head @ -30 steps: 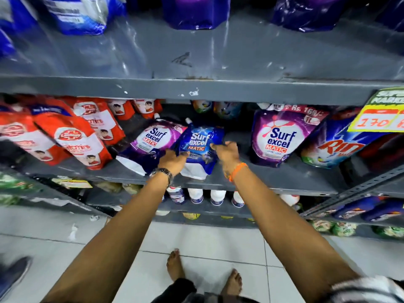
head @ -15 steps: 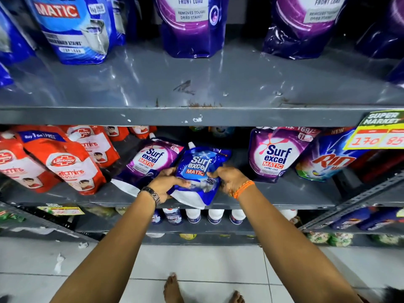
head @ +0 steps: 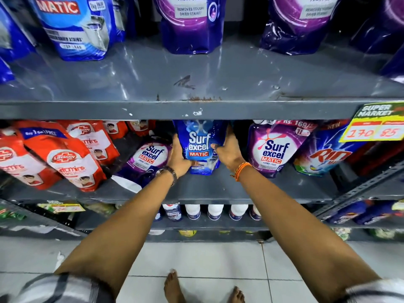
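Holding the blue Surf excel pouch (head: 200, 145) upright with both hands, over the middle part of the grey middle shelf (head: 218, 189). Reaching with its top up behind the front edge of the upper shelf (head: 196, 108); touching the middle shelf with its bottom or hanging just above it, not possible to tell. Gripping the left side of the pouch with the left hand (head: 180, 158), palm pressing against it and fingers going behind, out of sight. Pinching the right side with the right hand (head: 227, 149), thumb lying on the front and fingers curling round the edge. Wearing a metal watch (head: 169, 172) on the left wrist and an orange thread band (head: 241, 169) on the right wrist.

Lying tilted just beside the left hand, a purple Surf excel pouch (head: 150, 157). Leaning just beside the right hand, a second purple pouch (head: 273, 149), and next to it a Rin pouch (head: 323, 157). Leaning in a row further to the left, red Lifebuoy pouches (head: 70, 162). Hanging from the upper shelf edge at the far right, a yellow price tag (head: 376, 125). Standing in a row on the shelf below, white bottles (head: 215, 212). Standing on the tiled floor (head: 196, 256) under the arms, two bare feet (head: 173, 287).
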`<state>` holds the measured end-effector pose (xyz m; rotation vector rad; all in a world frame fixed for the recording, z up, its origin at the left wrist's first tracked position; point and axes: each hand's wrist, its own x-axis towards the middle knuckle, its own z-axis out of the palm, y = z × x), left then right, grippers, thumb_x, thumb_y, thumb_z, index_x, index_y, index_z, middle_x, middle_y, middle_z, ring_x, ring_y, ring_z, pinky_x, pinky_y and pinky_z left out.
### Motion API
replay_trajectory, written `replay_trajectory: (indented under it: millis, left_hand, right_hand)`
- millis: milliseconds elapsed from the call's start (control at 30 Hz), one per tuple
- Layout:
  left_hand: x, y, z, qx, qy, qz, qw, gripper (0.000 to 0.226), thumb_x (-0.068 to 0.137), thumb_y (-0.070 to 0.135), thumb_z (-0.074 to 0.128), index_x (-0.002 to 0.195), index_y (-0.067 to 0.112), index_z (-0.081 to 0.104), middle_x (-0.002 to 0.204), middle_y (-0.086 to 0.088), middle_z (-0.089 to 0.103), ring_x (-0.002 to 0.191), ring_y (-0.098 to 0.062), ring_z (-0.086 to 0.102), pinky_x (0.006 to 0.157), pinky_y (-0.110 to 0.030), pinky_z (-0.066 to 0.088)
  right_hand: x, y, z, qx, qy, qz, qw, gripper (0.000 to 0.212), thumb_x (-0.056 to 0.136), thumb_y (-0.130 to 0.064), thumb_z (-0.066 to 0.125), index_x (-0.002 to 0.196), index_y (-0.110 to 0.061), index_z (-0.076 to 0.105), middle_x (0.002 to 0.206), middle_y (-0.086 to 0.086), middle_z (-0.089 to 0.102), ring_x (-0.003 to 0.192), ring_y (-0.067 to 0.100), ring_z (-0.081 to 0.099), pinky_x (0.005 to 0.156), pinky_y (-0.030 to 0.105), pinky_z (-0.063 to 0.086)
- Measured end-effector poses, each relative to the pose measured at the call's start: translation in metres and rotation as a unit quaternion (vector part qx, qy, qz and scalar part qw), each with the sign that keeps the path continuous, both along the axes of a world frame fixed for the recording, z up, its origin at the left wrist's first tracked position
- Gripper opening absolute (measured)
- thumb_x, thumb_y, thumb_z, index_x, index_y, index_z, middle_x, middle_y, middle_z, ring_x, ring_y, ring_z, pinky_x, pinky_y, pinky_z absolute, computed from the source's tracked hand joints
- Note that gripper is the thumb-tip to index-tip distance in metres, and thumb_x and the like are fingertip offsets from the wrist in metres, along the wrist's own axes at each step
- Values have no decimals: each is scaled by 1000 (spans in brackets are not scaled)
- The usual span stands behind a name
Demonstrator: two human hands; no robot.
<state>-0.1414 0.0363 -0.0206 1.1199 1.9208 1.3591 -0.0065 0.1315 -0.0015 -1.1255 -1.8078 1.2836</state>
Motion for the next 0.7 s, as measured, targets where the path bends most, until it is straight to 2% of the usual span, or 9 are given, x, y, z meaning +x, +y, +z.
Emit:
replay_trajectory:
  millis: [67, 200, 300, 400, 433, 467, 533, 633, 700]
  left_hand:
    - [2, 4, -7, -7, 23, 4, 1000, 99, 63, -17, 77, 144, 5, 24, 128, -1, 51, 117, -16, 53, 105, -35, 49]
    - [3, 4, -23, -18, 49, 35, 998, 96, 65, -15, 77, 142, 3, 24, 123, 3, 48, 114, -14, 53, 102, -34, 49]
    - [2, 2, -23, -28, 45, 28, 998, 96, 64, -14, 80, 141, 5, 25, 126, -3, 54, 113, -15, 54, 101, -36, 51]
    - [-11, -7, -20, -52, 63, 13, 997, 107, 64, -4, 86, 146, 10, 19, 138, -12, 54, 117, -17, 56, 102, -36, 50]
    - [-19, -12, -17, -69, 81, 11, 994, 109, 64, 2, 88, 148, 11, 18, 139, -11, 53, 120, -19, 55, 104, -36, 48]
    - [-29, -19, -15, -84, 110, 15, 990, 108, 64, 7, 89, 149, 12, 22, 140, -11, 53, 123, -21, 54, 105, -36, 46]
    - [-56, -34, -11, -109, 201, 45, 973, 89, 68, 16, 86, 143, 16, 39, 140, -10, 54, 128, -27, 52, 107, -38, 43]
    - [-103, -57, -5, -180, 275, 93, 940, 61, 79, 24, 76, 135, 20, 53, 136, -13, 53, 127, -36, 51, 109, -41, 41]
    - [-132, -67, -8, -249, 274, 93, 924, 58, 86, 24, 67, 141, 17, 48, 142, -18, 50, 135, -38, 44, 113, -41, 36]
  right_hand:
    - [2, -2, -3, 13, -9, -15, 1000, 79, 83, 15, 60, 152, -4, 27, 142, 16, 56, 128, 25, 56, 111, 35, 45]
    - [3, -10, -10, -3, 13, -35, 999, 69, 86, 17, 55, 148, -5, 34, 137, 17, 59, 115, 15, 57, 101, 32, 51]
    - [4, -14, -13, -13, 35, -31, 999, 65, 88, 15, 54, 146, -7, 34, 139, 15, 57, 119, 15, 56, 104, 39, 52]
    - [5, -15, -22, -29, 70, -35, 996, 76, 84, 13, 56, 149, -16, 29, 143, 10, 54, 130, 22, 56, 107, 50, 50]
    - [4, -15, -26, -40, 85, -43, 995, 80, 82, 13, 58, 149, -19, 27, 145, 10, 52, 132, 23, 54, 107, 47, 51]
    - [5, -19, -27, -44, 88, -60, 993, 83, 81, 15, 58, 149, -20, 26, 144, 10, 52, 131, 19, 55, 104, 36, 54]
    - [5, -30, -26, -58, 126, -141, 980, 79, 82, 21, 55, 146, -19, 33, 124, 6, 58, 108, 6, 59, 83, 14, 55]
    - [-9, -60, -25, -115, 205, -276, 932, 34, 93, 4, 46, 109, -23, 59, 83, 0, 60, 65, 1, 56, 61, 19, 44]
    - [-29, -81, -32, -196, 236, -225, 925, 24, 92, -3, 47, 86, -22, 60, 65, -5, 59, 55, 4, 53, 59, 20, 43]
